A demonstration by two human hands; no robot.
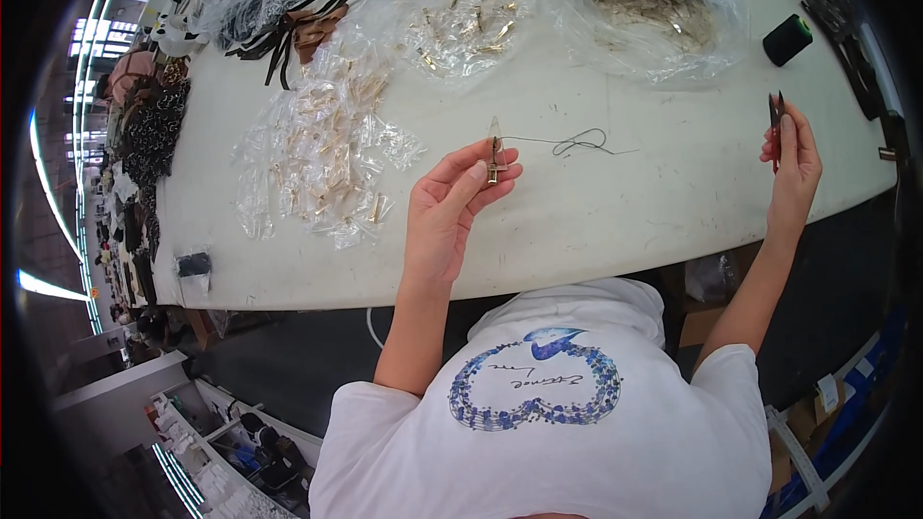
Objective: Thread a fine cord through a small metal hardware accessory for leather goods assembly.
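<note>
Over the middle of the table, my left hand [448, 194] pinches a small gold-coloured metal piece [493, 173] between thumb and fingers. A clear pointed plastic strip [495, 125] sticks up from it. Dark thread [579, 144] runs from the piece to the right and lies in a loose loop on the tabletop. My right hand [798, 156], off to the right, is closed around thread snips [776, 111] with dark blades pointing away from me. The fingers partly hide the snips' handles, where a bit of red shows.
Small clear bags with gold-coloured pieces [332, 149] are heaped left of my left hand. Two large clear plastic bags [466, 24] [663, 14] hold more pieces at the back. A dark thread spool [787, 40] lies far right. Black chains [154, 135] line the table's left edge.
</note>
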